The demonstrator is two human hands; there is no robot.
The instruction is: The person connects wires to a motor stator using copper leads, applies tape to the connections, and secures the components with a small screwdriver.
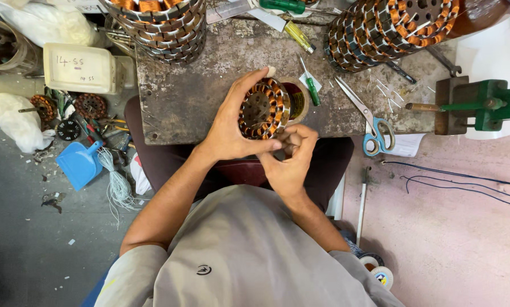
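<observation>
On a worn, stained workbench (pixel 198 96), the left hand (pixel 232 122) wraps around a copper-wound stator (pixel 263 108) at the bench's near edge, while the right hand (pixel 292 159) pinches at the stator's lower rim. Blue-handled scissors (pixel 368 122) lie right of the stator, stacked stators (pixel 391 28) beyond it, and grey floor lies left of the bench.

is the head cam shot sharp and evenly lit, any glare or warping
Head view: soft even light, no hard shadows; the wound stator held by the left hand and right hand is sharp; mild glare on the white sheet; wide-lens bending toward the edges.
</observation>
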